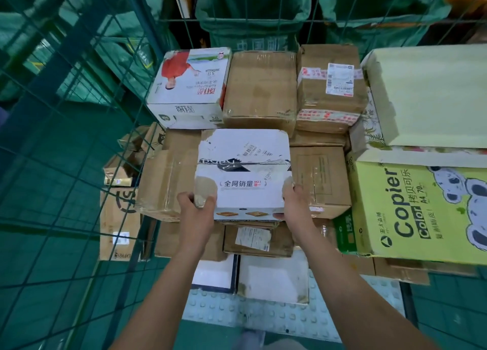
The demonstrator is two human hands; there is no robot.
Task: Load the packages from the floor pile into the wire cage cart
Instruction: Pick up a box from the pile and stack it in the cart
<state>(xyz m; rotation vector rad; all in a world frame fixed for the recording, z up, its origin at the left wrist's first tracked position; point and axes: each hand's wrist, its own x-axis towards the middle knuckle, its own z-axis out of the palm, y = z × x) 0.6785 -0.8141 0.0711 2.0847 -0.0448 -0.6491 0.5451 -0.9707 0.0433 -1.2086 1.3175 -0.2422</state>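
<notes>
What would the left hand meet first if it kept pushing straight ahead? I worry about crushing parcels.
Probably the printed carton at the back, since the left hand already grips the white box; depth is unclear.

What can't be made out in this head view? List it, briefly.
- Floor pile: not in the head view.
- White box underside, and whether it already rests on the boxes beneath: hidden by the box itself; left hand and right hand grip its near corners.
- Copier paper carton: cut off by the right edge.
- Shipping label on the taped brown box: text too small.
- Lower boxes: covered by the upper layers.
</notes>
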